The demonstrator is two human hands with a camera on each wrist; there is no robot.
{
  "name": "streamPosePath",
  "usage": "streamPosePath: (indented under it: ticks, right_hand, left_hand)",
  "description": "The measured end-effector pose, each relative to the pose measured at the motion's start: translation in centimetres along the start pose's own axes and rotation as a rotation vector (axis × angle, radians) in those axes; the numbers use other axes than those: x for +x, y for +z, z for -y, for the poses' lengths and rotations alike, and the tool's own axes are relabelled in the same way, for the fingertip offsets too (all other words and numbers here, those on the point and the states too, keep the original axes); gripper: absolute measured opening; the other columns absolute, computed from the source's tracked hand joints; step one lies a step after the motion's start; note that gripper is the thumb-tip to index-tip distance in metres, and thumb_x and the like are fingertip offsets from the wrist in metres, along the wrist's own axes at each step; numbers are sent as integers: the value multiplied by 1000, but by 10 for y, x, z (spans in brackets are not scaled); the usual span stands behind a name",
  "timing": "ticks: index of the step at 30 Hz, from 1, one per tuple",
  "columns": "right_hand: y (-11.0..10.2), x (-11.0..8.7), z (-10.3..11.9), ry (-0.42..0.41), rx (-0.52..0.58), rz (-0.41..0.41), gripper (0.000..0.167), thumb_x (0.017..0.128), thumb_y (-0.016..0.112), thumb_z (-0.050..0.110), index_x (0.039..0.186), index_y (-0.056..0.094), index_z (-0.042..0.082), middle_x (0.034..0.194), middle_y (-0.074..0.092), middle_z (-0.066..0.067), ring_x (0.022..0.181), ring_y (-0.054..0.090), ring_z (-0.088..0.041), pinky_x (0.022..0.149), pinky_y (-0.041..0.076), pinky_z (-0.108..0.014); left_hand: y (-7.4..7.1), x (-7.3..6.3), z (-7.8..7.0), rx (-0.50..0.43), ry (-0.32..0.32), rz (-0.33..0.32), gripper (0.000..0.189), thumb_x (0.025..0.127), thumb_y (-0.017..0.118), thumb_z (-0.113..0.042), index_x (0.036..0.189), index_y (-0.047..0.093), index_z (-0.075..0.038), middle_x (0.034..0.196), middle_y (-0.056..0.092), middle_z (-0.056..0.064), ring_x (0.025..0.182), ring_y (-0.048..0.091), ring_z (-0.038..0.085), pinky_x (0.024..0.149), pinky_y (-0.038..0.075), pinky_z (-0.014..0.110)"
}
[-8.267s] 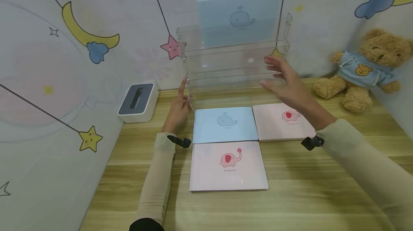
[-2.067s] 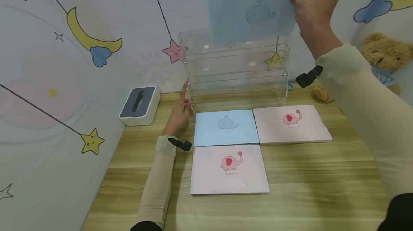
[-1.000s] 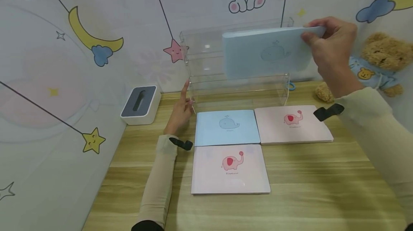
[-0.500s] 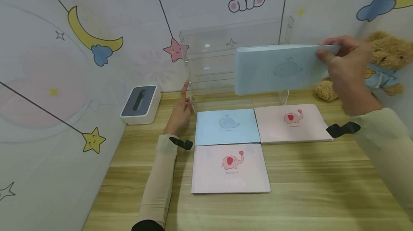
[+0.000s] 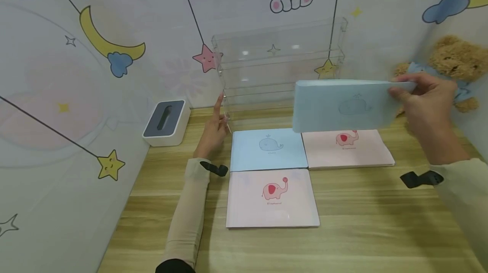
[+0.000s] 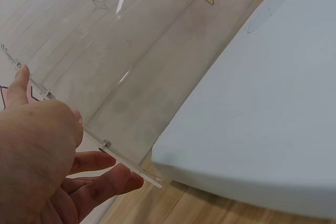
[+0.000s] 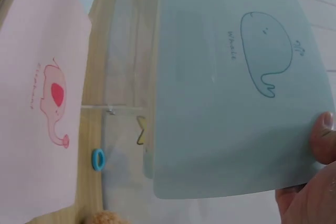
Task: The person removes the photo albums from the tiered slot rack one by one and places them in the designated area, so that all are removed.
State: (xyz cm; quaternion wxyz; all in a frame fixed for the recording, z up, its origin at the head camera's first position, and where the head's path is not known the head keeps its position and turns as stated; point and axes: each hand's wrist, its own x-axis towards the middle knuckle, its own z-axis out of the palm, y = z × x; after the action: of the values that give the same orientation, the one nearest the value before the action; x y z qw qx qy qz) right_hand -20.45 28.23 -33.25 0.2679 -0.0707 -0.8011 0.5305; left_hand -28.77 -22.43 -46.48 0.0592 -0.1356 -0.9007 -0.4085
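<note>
My right hand (image 5: 432,110) pinches a light-blue notebook (image 5: 343,110) by its upper right corner, thumb on the front cover. This notebook, with a whale drawing, hangs upright in front of the clear acrylic rack (image 5: 259,76), above a pink elephant notebook (image 5: 348,154). In the right wrist view, the word "Whale" shows on its cover (image 7: 226,129). My left hand (image 5: 212,135) rests at the rack's left side, its index finger extended along the edge. The left wrist view shows the index fingertip (image 6: 23,74) touching that edge. Another blue whale notebook (image 5: 268,154) lies flat on the table.
A second pink elephant notebook (image 5: 272,209) lies nearest me on the wooden table (image 5: 362,222). A white box with a grey inset (image 5: 166,123) stands at left. At the right back sits a teddy bear (image 5: 453,59). A small blue ring (image 7: 98,159) shows beside the rack.
Earlier the blue notebook stood in the rack's top tier and my right hand was empty. My right hand has since lifted it out and brought it down and rightward. The left hand stays put.
</note>
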Motion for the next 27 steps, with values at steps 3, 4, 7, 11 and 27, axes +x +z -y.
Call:
streamPosePath:
  ticks: [3,4,7,11,27]
  right_hand:
    - [-6,-7,-8,26,-28,19,16,96,81,12,112,84,15,63,57,16,44,42,-8,44,36,-20]
    - [-9,-10,-10,33,-32,27,16,96,81,11,111,84,16,62,56,15,43,41,-9,43,36,-22]
    - [-16,-17,-17,66,-42,45,17,97,80,9,104,83,23,57,53,13,40,36,-12,40,32,-27]
    - [-24,-28,-27,127,-45,38,30,96,79,4,94,81,34,54,52,14,44,36,-10,42,33,-25]
    - [-47,-57,-73,150,-38,215,20,97,75,-3,93,85,14,72,64,24,71,52,1,61,44,-12]
  left_hand:
    - [0,0,1,-4,7,-1,87,114,47,-10,168,-2,-57,113,67,19,89,63,28,83,56,43]
    - [0,0,1,-6,8,-1,87,114,47,-10,168,-2,-58,113,67,20,90,63,28,83,56,44]
    - [0,0,1,-2,5,0,86,115,47,-12,167,-3,-59,114,66,20,91,63,29,83,55,44]
    - [0,0,0,2,4,-1,87,114,47,-11,167,-3,-59,113,66,18,90,63,29,84,56,45]
    - [0,0,1,-2,9,-2,88,114,49,-9,169,-1,-55,113,66,19,87,65,28,83,57,43]
